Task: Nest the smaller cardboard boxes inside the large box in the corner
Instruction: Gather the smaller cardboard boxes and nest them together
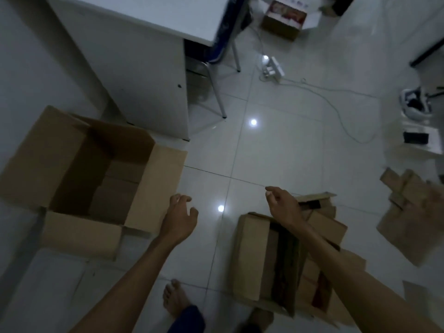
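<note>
Both hands, left hand and right hand, are hanging open and empty; we are judging the small box under our right hand light, best gripped by its stiff walls, big box left.

The large box is set on the floor at the left, by the desk. The smaller box is set at the right, with flat cardboard further right.

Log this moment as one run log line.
left hand: empty, open | right hand: empty, above smaller box | large box: open
</note>
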